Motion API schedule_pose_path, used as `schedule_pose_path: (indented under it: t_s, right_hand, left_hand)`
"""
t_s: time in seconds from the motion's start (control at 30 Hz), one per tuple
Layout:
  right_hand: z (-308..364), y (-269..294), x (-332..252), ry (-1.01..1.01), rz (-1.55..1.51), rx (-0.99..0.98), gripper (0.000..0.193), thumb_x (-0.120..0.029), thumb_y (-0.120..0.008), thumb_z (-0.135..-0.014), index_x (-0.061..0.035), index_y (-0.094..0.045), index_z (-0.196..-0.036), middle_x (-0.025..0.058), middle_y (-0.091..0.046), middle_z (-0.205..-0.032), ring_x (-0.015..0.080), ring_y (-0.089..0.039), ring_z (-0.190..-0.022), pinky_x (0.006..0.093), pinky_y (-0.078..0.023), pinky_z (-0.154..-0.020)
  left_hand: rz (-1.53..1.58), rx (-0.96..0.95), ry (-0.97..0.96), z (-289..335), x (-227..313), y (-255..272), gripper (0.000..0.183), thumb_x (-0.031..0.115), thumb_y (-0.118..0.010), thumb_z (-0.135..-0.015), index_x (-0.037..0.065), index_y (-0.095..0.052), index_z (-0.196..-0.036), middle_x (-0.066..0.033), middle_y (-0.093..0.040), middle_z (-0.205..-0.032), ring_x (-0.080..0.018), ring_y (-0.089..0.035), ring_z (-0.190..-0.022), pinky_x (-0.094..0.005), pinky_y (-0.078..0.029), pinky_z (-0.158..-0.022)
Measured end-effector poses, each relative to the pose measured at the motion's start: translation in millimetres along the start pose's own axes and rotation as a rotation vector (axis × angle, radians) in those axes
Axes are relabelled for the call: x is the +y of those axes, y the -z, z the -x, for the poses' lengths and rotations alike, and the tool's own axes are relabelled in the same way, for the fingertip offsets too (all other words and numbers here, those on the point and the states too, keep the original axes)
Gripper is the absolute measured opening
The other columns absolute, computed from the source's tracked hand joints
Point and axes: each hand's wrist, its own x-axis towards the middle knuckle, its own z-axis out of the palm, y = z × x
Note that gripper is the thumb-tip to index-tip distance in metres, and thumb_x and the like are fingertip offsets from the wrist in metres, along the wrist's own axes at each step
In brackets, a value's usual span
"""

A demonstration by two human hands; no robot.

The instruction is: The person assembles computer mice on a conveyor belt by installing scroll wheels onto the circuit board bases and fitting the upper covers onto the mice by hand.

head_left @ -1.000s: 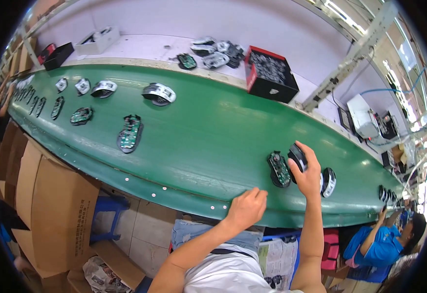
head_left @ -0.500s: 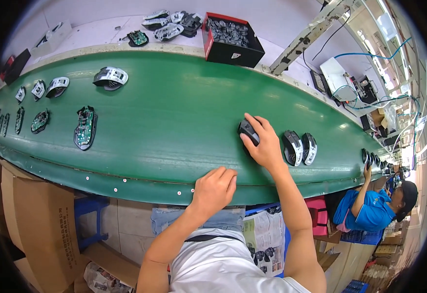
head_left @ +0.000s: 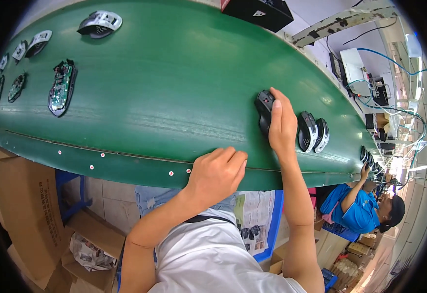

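A black computer mouse (head_left: 264,110) lies on the green conveyor belt (head_left: 174,97), right of the middle. My right hand (head_left: 284,124) is against its right side, fingers stretched out and thumb at the mouse's upper side; most of the mouse's top shows. Near the belt's front edge rests my left hand (head_left: 218,172), fingers curled in a loose fist with nothing visible in it; its palm side is hidden. Just right of my right hand, two black-and-silver mouse shells (head_left: 308,132) (head_left: 322,136) stand side by side.
Far left on the belt are a silver-and-black shell (head_left: 101,24), a mouse base with green circuit board (head_left: 62,89), and several similar parts. A black box (head_left: 260,13) stands beyond the belt. At right, a person in blue (head_left: 357,210) reaches to the belt. Cardboard boxes (head_left: 30,210) stand lower left.
My right hand's fingers have shifted from over the mouse to its right side, uncovering its top. The whole view has shifted; my left hand stays curled at the belt's edge.
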Motion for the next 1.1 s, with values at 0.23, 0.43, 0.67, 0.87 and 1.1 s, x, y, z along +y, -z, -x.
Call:
schedule_pose_path:
  t_s: [0.23, 0.43, 0.67, 0.87, 1.1]
  right_hand:
    - [5, -4, -3, 0.050, 0.322, 0.046, 0.037, -0.016, -0.041, -0.102, 0.0041, -0.055, -0.130, 0.0221, -0.059, -0.129, 0.0383, -0.057, -0.117, 0.0429, -0.046, -0.099]
    - [8, 1, 2, -0.118, -0.195, 0.195, 0.036, -0.011, -0.047, -0.098, 0.0012, -0.057, -0.130, 0.0177, -0.060, -0.132, 0.0288, -0.059, -0.117, 0.0361, -0.044, -0.100]
    - [64, 29, -70, 0.168, -0.419, -0.070, 0.032, -0.006, -0.069, -0.080, 0.0006, -0.064, -0.112, 0.0147, -0.065, -0.112, 0.0275, -0.065, -0.096, 0.0361, -0.050, -0.088]
    - [80, -6, -118, 0.268, -0.394, -0.115, 0.043, -0.004, -0.079, -0.068, 0.0012, -0.067, -0.109, 0.0170, -0.060, -0.118, 0.0264, -0.064, -0.091, 0.0347, -0.054, -0.075]
    - [91, -13, -113, 0.071, -0.616, -0.095, 0.036, 0.001, -0.078, -0.071, -0.0003, -0.066, -0.105, 0.0095, -0.070, -0.094, 0.0122, -0.063, -0.072, 0.0230, -0.049, -0.063]
  left_hand:
    - [0.016, -0.041, 0.007, 1, 6, -3, 0.005, 0.007, -0.068, -0.082, 0.007, -0.065, -0.086, -0.0049, -0.058, -0.071, -0.0226, -0.060, -0.062, -0.0348, -0.050, -0.054]
    - [0.130, 0.017, -0.020, 1, -1, -3, 0.005, 0.007, -0.065, -0.085, 0.006, -0.066, -0.090, -0.0052, -0.057, -0.068, -0.0197, -0.058, -0.055, -0.0333, -0.047, -0.051]
    - [0.827, 0.085, 0.327, 3, -2, 27, 0.025, 0.015, -0.050, -0.100, 0.000, -0.057, -0.119, 0.0019, -0.049, -0.081, -0.0024, -0.041, -0.059, -0.0216, -0.034, -0.052]
    - [0.966, 0.060, 0.326, 11, -9, 33, 0.054, 0.044, -0.038, -0.104, 0.003, -0.040, -0.139, -0.0049, -0.050, -0.114, -0.0048, -0.046, -0.076, -0.0197, -0.038, -0.063]
    - [0.458, -0.029, 0.326, 17, -15, 67, 0.038, 0.027, -0.051, -0.101, 0.004, -0.051, -0.131, -0.0075, -0.054, -0.114, -0.0105, -0.055, -0.078, -0.0263, -0.047, -0.069]
